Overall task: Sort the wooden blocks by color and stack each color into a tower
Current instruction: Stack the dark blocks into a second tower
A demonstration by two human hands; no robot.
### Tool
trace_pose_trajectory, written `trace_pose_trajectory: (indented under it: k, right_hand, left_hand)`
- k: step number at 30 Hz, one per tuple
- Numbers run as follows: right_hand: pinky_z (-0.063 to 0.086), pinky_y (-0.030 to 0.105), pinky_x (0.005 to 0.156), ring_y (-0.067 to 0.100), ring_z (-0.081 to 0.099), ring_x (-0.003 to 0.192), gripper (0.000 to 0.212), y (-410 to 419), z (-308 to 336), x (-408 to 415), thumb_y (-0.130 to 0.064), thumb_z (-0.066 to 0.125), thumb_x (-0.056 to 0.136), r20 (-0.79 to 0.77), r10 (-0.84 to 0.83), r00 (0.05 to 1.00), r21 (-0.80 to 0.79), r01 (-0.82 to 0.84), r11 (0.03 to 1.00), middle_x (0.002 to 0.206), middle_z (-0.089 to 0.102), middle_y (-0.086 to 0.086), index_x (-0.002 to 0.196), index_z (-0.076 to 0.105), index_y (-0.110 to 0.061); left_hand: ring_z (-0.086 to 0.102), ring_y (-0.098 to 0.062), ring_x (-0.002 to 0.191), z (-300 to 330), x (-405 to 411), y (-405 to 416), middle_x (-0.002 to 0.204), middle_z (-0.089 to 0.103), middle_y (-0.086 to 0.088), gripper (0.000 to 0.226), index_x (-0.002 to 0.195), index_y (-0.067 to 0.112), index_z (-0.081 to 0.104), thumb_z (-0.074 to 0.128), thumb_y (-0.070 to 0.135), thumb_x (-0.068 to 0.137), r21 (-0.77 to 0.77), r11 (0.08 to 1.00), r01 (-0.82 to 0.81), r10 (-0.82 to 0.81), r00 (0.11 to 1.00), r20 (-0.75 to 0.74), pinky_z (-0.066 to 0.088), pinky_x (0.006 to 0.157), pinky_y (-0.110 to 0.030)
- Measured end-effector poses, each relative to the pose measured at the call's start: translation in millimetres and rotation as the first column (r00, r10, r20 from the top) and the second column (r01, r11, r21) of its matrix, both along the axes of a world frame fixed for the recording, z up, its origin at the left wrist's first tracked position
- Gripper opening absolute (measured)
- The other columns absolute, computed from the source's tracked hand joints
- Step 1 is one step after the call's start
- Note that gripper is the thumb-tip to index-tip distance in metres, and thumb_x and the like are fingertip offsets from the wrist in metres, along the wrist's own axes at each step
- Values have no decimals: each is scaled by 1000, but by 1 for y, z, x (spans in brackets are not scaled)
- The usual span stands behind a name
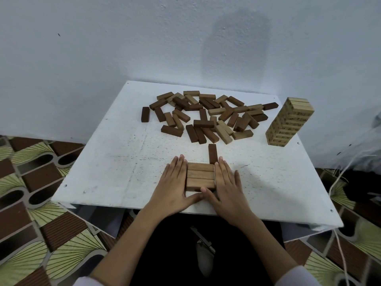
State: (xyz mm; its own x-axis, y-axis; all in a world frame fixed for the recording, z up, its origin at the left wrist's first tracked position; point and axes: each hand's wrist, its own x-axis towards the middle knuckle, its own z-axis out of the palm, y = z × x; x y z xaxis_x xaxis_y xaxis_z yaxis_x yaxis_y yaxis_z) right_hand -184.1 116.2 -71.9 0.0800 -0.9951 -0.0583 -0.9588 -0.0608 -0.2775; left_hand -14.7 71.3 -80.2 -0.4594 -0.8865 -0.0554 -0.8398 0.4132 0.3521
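Note:
A low stack of medium-brown blocks (200,175) sits near the table's front edge, three blocks side by side on top. My left hand (174,183) presses flat against its left side and my right hand (225,185) against its right side, thumbs meeting at the front. One dark brown block (212,153) lies just behind the stack, touching it. A loose pile of mixed dark, medium and light blocks (206,116) covers the far middle of the table. A tall tower of light blocks (288,121) stands at the right.
The white square table (115,162) stands against a pale wall. Patterned floor mats (31,203) lie on both sides. A white cord (338,182) hangs off the right side past the table's corner.

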Motion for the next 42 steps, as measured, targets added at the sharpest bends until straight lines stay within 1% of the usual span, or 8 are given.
trace_pose_trajectory:
  k: [10,21,26,31,35,38,40,42]
  right_hand:
    - [-21,37,113,9,-28,137,91,-1,-1,-2,-63,-10,73,-79,18,997,22,-17,1000,154,-23,4,147,-13,-9]
    - [-23,36,110,9,-29,137,92,-2,-3,-1,-63,-12,73,-96,22,995,19,-20,1000,154,-24,4,147,-14,-9]
    - [-20,38,112,10,-26,138,103,-1,-3,-2,-75,-19,69,-88,34,996,18,-33,999,155,-22,6,147,-13,-7]
    - [-18,38,114,10,-25,139,92,0,-2,-2,-63,-7,73,-66,34,997,8,-34,999,154,-23,5,147,-13,-8]
    - [-15,33,116,5,-16,142,84,3,-1,-8,-50,9,77,181,63,981,-72,-50,996,154,-15,-5,149,0,-8]
    - [9,24,116,-4,7,138,63,7,2,-11,-33,28,85,553,-41,832,-108,121,987,149,9,-19,146,23,-19]
    - [24,18,106,-3,28,129,44,3,8,-13,-22,36,91,675,-138,724,-104,279,955,138,31,-18,135,41,-21]
    - [34,9,91,7,47,116,30,-11,14,-17,-5,43,93,681,-220,698,-115,399,910,123,50,-10,119,54,-16]
  left_hand:
    - [-22,-13,142,0,0,1,158,-16,-6,131,149,8,-7,-14,94,51,-35,999,22,-20,999,38,-16,113,-27]
    - [-25,-13,140,1,0,2,157,-18,-6,132,148,7,-11,-21,92,48,-38,999,17,-15,998,60,-16,114,-29]
    - [-22,-13,142,1,0,2,158,-17,-6,134,149,8,-9,-17,94,47,-32,999,16,-15,999,35,-15,113,-27]
    - [-18,-15,144,0,0,2,158,-15,-5,132,150,9,-7,-12,95,49,-30,999,10,-10,1000,0,-15,112,-26]
    - [-19,-12,143,3,3,-1,157,-18,-3,127,149,10,-10,23,91,57,46,999,19,-16,998,-61,-14,113,-25]
    - [-19,-3,139,12,13,-8,156,-16,7,124,150,14,-7,58,74,62,194,975,113,-84,985,-148,-8,113,-23]
    - [-7,2,138,23,28,-11,153,-3,16,116,151,20,4,75,54,65,308,938,158,-77,963,-258,1,114,-22]
    - [18,-1,138,32,46,-20,151,21,15,92,147,23,28,81,26,72,395,908,141,33,915,-402,15,115,-24]
